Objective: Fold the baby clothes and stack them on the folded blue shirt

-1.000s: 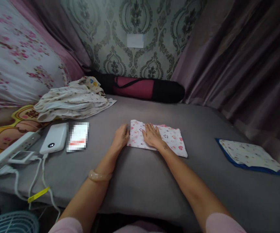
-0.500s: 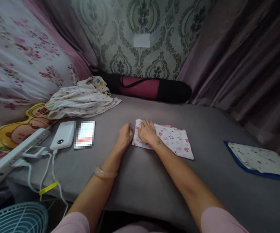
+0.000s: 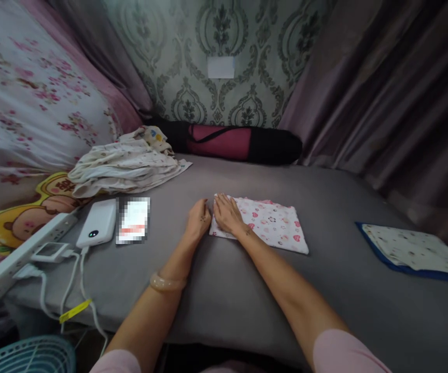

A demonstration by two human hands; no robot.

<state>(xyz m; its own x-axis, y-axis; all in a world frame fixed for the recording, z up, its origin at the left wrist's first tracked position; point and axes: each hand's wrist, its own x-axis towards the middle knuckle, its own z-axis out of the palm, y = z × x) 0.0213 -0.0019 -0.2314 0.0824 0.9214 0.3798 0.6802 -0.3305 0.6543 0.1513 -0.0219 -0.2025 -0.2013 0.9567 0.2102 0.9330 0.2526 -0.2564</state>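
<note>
A folded white cloth (image 3: 273, 221) printed with pink hearts and small flowers lies on the grey sheet in front of me. My right hand (image 3: 227, 213) rests flat on its left part, fingers stretched out. Right beside the cloth's left edge is my left hand (image 3: 199, 219), turned on its side with the fingers curled in. Whatever those fingers hold, if anything, is hidden from view.
Rumpled pale clothes (image 3: 125, 166) lie at the back left, near a white power bank (image 3: 97, 223), a power strip (image 3: 24, 254) and cables. Another folded cloth with blue edging (image 3: 414, 251) lies at right. A long black-and-pink bag (image 3: 220, 141) lines the wall.
My right hand has slid slightly left over the cloth, closer to its left edge. My left hand stays beside that edge. The whole view has shifted a little.
</note>
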